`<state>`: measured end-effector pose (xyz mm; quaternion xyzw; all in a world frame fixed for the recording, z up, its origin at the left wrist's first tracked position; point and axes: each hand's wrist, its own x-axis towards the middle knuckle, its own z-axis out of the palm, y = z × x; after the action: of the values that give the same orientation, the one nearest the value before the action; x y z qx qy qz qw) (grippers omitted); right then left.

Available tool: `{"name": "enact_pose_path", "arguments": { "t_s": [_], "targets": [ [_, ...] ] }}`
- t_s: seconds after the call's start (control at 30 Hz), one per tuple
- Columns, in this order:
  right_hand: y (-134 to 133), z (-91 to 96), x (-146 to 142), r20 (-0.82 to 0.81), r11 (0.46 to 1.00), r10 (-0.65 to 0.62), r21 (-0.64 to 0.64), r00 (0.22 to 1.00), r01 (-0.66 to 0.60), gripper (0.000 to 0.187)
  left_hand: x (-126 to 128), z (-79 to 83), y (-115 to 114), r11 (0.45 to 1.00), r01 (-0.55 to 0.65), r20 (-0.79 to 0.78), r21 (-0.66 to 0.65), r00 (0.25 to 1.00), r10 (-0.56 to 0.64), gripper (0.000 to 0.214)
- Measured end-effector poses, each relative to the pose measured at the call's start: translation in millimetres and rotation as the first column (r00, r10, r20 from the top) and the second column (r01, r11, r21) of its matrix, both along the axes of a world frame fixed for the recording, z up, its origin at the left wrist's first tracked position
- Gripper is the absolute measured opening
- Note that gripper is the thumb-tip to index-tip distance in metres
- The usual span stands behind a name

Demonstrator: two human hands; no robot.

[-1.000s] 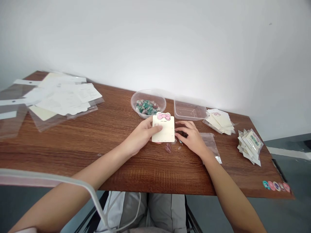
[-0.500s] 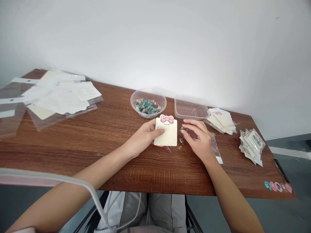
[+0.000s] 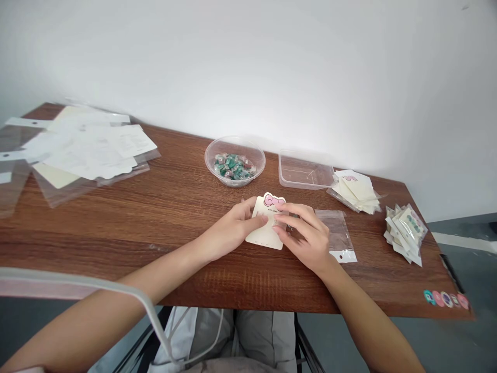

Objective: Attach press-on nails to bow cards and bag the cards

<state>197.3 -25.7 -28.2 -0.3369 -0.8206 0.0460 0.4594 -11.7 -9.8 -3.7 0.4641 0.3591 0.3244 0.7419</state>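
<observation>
My left hand (image 3: 235, 230) grips a cream backing card (image 3: 262, 238) with a pink bow at its top, thumb across the front. The card tilts a little over the table. My right hand (image 3: 308, 241) is at the card's right side, thumb and fingers pinched at its face around a small clear nail-shaped piece (image 3: 276, 219), mostly covered by the fingertips. Loose small pieces on the table behind the right hand are largely hidden. A flat clear bag (image 3: 336, 230) with a white hanging strip lies under and beyond that hand.
A round clear bowl (image 3: 235, 182) holds many green, pinkish and clear pieces. Beside it stands a clear rectangular tray (image 3: 305, 182). Cream cards (image 3: 359, 191) and packed bags (image 3: 406, 233) lie to the right. White cards and bags (image 3: 93, 145) are heaped at left. Round stickers (image 3: 446, 299) mark the front right corner.
My right hand has moved left from beside the card onto its face, bringing the small clear piece there. The card has tilted clockwise and shifted slightly toward me.
</observation>
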Motion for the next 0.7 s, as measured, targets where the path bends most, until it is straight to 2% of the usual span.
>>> {"name": "enact_pose_path", "arguments": {
  "t_s": [0.13, 0.3, 0.7],
  "targets": [
    [-0.3, 0.6, -3.1, 0.018, 1.0, 0.004, 0.021, 1.0, -0.005, 0.026, 1.3, 0.9, -2.4, 1.0, 0.001, 0.009, -0.005, 1.0, -0.001, 0.035],
    [0.4, 1.5, -4.3, 0.021, 1.0, 0.004, 0.001, 1.0, -0.004, 0.026, 1.7, 1.0, -4.6, 0.999, 0.019, 0.069, -0.029, 0.997, -0.017, 0.042],
    [1.0, 0.3, -3.5, 0.032, 1.0, -0.008, 0.008, 0.999, 0.007, 0.023, 2.7, 1.7, -5.1, 0.999, 0.009, 0.068, -0.047, 0.998, -0.006, 0.042]
  ]
}}
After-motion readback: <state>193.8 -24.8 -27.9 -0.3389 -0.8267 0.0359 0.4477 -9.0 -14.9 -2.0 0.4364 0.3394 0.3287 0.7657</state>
